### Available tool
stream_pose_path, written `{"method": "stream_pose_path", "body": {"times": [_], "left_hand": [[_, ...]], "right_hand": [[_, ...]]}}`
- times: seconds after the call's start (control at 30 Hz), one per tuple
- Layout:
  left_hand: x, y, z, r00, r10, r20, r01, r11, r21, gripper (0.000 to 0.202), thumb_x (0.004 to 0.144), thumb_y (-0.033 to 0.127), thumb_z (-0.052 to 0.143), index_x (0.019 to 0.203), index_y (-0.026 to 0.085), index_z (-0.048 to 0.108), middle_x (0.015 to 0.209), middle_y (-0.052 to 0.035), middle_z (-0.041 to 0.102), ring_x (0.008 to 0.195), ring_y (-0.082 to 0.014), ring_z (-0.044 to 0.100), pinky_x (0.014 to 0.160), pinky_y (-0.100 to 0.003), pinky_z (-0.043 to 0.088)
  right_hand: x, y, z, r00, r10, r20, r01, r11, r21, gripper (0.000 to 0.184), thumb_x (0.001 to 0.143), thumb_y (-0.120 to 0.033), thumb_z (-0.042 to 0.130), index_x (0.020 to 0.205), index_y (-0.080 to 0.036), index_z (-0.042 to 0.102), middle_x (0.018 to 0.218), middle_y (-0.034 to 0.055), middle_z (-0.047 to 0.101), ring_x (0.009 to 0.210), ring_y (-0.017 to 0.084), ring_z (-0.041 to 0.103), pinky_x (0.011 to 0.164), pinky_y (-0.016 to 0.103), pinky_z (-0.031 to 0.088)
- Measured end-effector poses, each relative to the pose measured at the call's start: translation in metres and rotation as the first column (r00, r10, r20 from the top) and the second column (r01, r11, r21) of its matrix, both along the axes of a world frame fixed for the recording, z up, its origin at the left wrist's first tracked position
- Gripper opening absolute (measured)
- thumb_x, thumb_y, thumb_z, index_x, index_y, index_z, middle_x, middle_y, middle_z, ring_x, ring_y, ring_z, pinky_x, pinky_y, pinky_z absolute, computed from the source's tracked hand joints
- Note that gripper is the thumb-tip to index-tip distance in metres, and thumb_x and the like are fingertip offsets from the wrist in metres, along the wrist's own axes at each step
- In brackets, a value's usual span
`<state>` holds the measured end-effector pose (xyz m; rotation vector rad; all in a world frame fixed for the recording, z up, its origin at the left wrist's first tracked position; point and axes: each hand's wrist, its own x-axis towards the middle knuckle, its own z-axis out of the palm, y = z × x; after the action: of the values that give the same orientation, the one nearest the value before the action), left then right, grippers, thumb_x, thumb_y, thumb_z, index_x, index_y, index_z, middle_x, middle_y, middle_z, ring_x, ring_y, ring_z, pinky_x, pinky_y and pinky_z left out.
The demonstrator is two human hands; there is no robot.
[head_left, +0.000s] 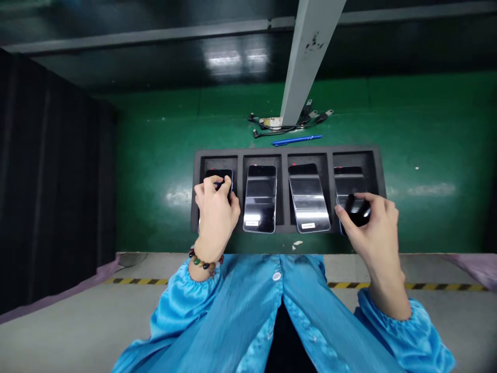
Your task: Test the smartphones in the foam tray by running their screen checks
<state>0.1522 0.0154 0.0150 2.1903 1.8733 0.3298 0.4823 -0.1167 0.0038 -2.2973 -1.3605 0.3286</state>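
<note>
A dark grey foam tray (285, 191) has its slots in a row, with a smartphone in each. My left hand (217, 210), a beaded bracelet on its wrist, is over the leftmost smartphone (219, 172). Its fingers are curled against the screen, with a small dark-blue bit between them that I cannot make out. My right hand (375, 220) has thumb and fingers across the lower part of the rightmost smartphone (348, 178), gripping its sides. Between my hands lie a straight smartphone (261, 197) and a slightly tilted smartphone (308, 197), both with white labels at the bottom.
Behind the tray, a blue pen (297, 140) lies on the green table (155, 155). Short black cables (279, 131) are bundled around the foot of a grey metal post (306, 57). White scraps (297, 243) are near the front edge. A dark curtain (54, 171) hangs at the left.
</note>
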Motion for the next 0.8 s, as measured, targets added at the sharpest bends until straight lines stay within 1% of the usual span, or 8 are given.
{"method": "stream_pose_path", "body": {"times": [0.17,0.23,0.33,0.43,0.53,0.6,0.7,0.8], "left_hand": [[-0.004,0.000,-0.004,1.000,-0.002,0.023,0.001,0.999,0.034,0.041,0.099,0.021,0.056,0.135,0.017,0.075,0.134,-0.0217,0.061,0.120,-0.0397,0.058,0.108,-0.068,0.052],[-0.008,-0.002,-0.002,1.000,-0.009,0.020,0.008,0.999,0.039,0.042,0.100,0.024,0.057,0.138,0.018,0.074,0.136,-0.0223,0.060,0.124,-0.0409,0.057,0.109,-0.069,0.051],[-0.004,-0.008,0.001,0.996,-0.075,0.052,0.071,0.994,0.082,0.043,0.104,0.028,0.057,0.144,0.021,0.070,0.150,-0.0228,0.055,0.141,-0.0430,0.051,0.117,-0.069,0.047],[0.020,-0.014,0.005,0.971,-0.205,0.124,0.191,0.974,0.122,0.046,0.105,0.031,0.060,0.150,0.022,0.064,0.159,-0.0213,0.051,0.149,-0.0398,0.048,0.121,-0.064,0.048],[0.052,-0.019,0.009,0.956,-0.290,0.055,0.286,0.956,0.061,0.051,0.105,0.033,0.061,0.154,0.019,0.060,0.163,-0.0227,0.050,0.147,-0.0428,0.049,0.114,-0.064,0.053],[0.068,-0.019,0.013,0.958,-0.284,-0.034,0.285,0.958,0.018,0.053,0.104,0.031,0.060,0.155,0.017,0.060,0.165,-0.0239,0.050,0.145,-0.0470,0.049,0.107,-0.067,0.055],[0.080,-0.017,0.016,0.959,-0.262,-0.105,0.263,0.965,-0.003,0.050,0.102,0.029,0.060,0.150,0.015,0.063,0.161,-0.0244,0.055,0.142,-0.0488,0.052,0.102,-0.067,0.056],[0.086,-0.017,0.018,0.951,-0.260,-0.166,0.259,0.965,-0.029,0.049,0.103,0.029,0.059,0.148,0.011,0.063,0.160,-0.0249,0.056,0.140,-0.0489,0.054,0.099,-0.065,0.058]], "right_hand": [[0.005,0.000,-0.006,1.000,0.017,-0.025,-0.017,1.000,0.026,0.048,0.091,-0.062,0.075,0.121,-0.026,0.066,0.124,0.0140,0.064,0.132,0.040,0.054,0.114,0.063,0.045],[0.005,-0.002,-0.007,0.999,0.021,-0.030,-0.020,0.999,0.030,0.055,0.093,-0.064,0.072,0.132,-0.025,0.062,0.131,0.0155,0.063,0.131,0.040,0.054,0.114,0.064,0.044],[0.005,-0.003,-0.008,0.999,0.029,-0.035,-0.028,0.999,0.026,0.074,0.094,-0.065,0.070,0.151,-0.023,0.051,0.139,0.0182,0.060,0.131,0.040,0.053,0.114,0.063,0.044],[0.006,-0.001,-0.008,0.998,0.034,-0.055,-0.031,0.998,0.052,0.076,0.091,-0.065,0.073,0.151,-0.023,0.053,0.140,0.0170,0.061,0.130,0.039,0.054,0.114,0.061,0.044],[0.011,0.002,-0.009,0.995,0.031,-0.093,-0.025,0.997,0.068,0.074,0.089,-0.063,0.075,0.149,-0.023,0.056,0.138,0.0162,0.062,0.128,0.038,0.054,0.110,0.056,0.049],[0.014,0.002,-0.009,0.994,0.028,-0.110,-0.021,0.998,0.066,0.072,0.088,-0.060,0.075,0.147,-0.023,0.056,0.137,0.0160,0.062,0.128,0.037,0.054,0.108,0.054,0.050],[0.014,0.002,-0.008,0.995,0.028,-0.098,-0.022,0.998,0.061,0.067,0.089,-0.056,0.075,0.145,-0.023,0.057,0.137,0.0158,0.063,0.129,0.038,0.055,0.112,0.056,0.047],[0.000,0.004,0.000,1.000,0.018,-0.011,-0.017,0.994,0.111,0.062,0.093,-0.053,0.072,0.145,-0.023,0.057,0.147,0.0185,0.059,0.138,0.041,0.054,0.116,0.062,0.044]]}}
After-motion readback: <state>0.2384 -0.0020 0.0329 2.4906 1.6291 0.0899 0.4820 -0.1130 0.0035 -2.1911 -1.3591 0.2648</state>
